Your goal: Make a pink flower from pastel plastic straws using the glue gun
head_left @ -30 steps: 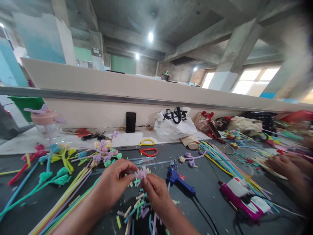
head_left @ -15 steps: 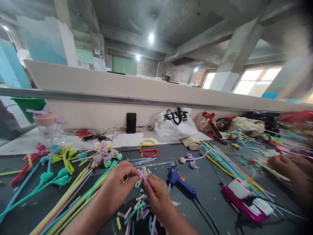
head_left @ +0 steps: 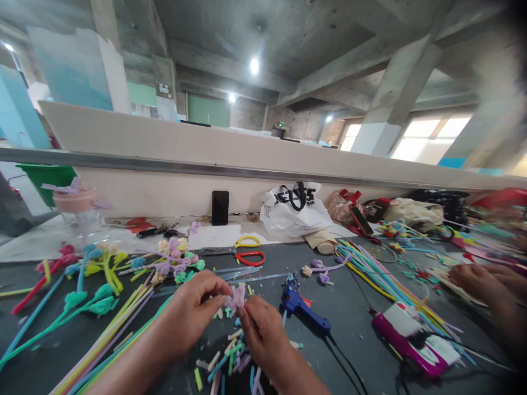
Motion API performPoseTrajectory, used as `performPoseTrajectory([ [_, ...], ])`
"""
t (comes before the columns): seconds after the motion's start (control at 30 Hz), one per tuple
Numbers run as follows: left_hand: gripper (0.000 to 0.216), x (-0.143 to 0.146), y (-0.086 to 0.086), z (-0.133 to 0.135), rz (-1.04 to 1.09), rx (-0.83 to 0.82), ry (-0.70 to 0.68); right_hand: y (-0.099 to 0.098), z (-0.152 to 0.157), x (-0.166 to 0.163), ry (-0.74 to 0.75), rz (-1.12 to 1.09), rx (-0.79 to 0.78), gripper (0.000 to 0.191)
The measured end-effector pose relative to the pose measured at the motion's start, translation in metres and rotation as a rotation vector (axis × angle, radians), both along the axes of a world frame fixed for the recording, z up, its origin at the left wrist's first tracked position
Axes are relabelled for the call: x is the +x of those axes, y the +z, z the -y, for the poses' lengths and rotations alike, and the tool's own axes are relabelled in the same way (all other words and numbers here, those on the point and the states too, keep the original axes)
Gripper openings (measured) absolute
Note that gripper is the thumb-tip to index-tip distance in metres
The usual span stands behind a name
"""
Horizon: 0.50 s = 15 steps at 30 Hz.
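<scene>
My left hand [head_left: 193,312] and my right hand [head_left: 263,332] meet above the dark table [head_left: 354,318], both pinching a small fuzzy purple flower [head_left: 236,297] between their fingertips. Below the hands lies a scatter of short cut pipe-cleaner pieces [head_left: 230,356]. A bundle of long coloured pipe cleaners [head_left: 111,337] runs under my left forearm. A blue glue gun [head_left: 300,305] lies just right of my right hand.
Finished pipe-cleaner flowers [head_left: 173,258] lie at the left and middle. Red and yellow scissors [head_left: 249,255], a black phone [head_left: 220,207] and a white bag [head_left: 294,211] sit near the wall. Another person's hands [head_left: 481,280] work at the right, by a pink box [head_left: 411,337].
Both hands keep pinching the purple flower and have shifted slightly; the fingers have worked at it a little. The view has barely moved.
</scene>
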<state>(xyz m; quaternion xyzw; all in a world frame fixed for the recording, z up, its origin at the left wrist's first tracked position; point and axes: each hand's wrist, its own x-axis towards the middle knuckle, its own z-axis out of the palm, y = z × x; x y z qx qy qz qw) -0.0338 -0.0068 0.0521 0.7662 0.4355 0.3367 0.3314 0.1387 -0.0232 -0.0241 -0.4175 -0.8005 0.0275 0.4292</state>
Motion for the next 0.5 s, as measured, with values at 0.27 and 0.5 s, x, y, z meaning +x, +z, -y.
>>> performPoseTrajectory([
  [0.27, 0.011, 0.0001, 0.0001, 0.0052, -0.106, 0.177, -0.023, 0.0048, 0.0049, -0.0029, -0.013, 0.077, -0.033, 0.022],
  [0.5, 0.006, 0.0018, -0.0049, 0.0066, -0.156, 0.164, -0.018, 0.0029, 0.0053, -0.0040, -0.058, 0.121, -0.050, 0.023],
])
